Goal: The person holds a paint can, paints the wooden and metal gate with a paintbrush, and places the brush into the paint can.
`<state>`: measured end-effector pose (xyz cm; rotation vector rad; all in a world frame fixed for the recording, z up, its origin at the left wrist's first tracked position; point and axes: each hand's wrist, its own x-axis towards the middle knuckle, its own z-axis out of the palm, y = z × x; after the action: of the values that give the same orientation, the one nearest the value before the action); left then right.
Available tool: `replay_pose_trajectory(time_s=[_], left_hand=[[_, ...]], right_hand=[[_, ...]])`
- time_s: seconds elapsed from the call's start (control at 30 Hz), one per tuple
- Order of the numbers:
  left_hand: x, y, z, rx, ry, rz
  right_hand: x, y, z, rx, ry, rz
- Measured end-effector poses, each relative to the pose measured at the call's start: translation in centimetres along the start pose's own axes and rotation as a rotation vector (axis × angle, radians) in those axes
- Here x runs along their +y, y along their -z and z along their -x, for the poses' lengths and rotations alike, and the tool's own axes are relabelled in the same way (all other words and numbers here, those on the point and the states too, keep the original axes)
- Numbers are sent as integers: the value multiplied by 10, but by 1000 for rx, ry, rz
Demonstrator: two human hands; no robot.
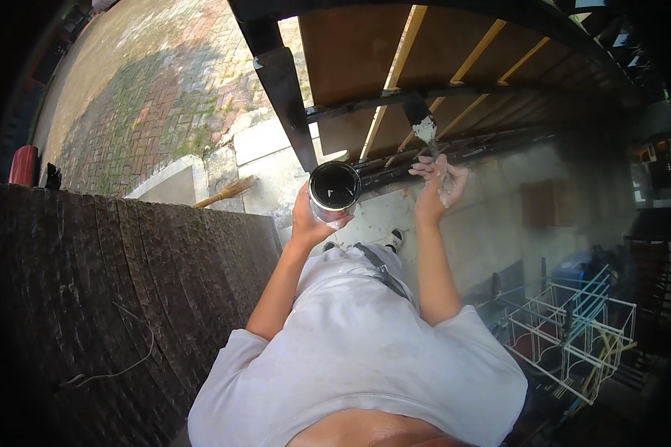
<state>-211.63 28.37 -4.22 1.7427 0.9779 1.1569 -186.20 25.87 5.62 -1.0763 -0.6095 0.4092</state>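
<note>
My left hand [304,222] is wrapped round a round can of black paint [335,185], held in front of my waist with its open top facing up. The paint inside looks dark and shiny. In my right hand [441,190] is a paintbrush [425,130], gripped by its handle. White paint or residue covers its ferrule, and its bristles are dark. The bristles lie over a rail of the black metal gate [294,97]; whether they touch it I cannot tell. Whitish smears show on my right hand.
A rough dark wall [127,283] stands on my left, with a straw broom [230,192] on the ground beyond it. Brick paving [149,112] lies outside the gate. At the right stands a white wire rack [574,335]. Brown panels [347,52] back the gate.
</note>
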Motion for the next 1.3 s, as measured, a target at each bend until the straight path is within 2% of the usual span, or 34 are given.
replay_pose_trajectory(time_s=[0.03, 0.13, 0.27, 0.37, 0.47, 0.5, 0.6, 0.8, 1.0, 1.07, 1.3], left_hand=[[-1, 4, 1, 6, -50, -113], [0, 4, 2, 23, -79, -160], [4, 4, 1, 32, -75, -83], [5, 3, 0, 39, -74, -78], [11, 5, -2, 48, -94, -68], [11, 4, -1, 46, -95, -65], [13, 5, 0, 39, -94, -86], [13, 4, 2, 11, -89, -135], [7, 0, 5, -10, -67, -68], [7, 1, 6, -11, -59, -80], [14, 0, 6, 24, -63, -55]], right_hand=[[4, -1, 1, -10, 55, 42], [20, -9, 5, -114, 87, 116], [41, -15, 25, -339, 294, 221], [30, -15, 31, -403, 347, 305], [29, -12, 25, -298, 371, 227], [24, -11, 22, -255, 280, 233], [24, -10, 8, -180, 261, 224], [30, -21, 25, -405, 358, 283], [29, 1, -1, -278, 201, 151], [29, 16, -22, -213, 223, 250], [12, 23, -49, -124, 194, 235]])
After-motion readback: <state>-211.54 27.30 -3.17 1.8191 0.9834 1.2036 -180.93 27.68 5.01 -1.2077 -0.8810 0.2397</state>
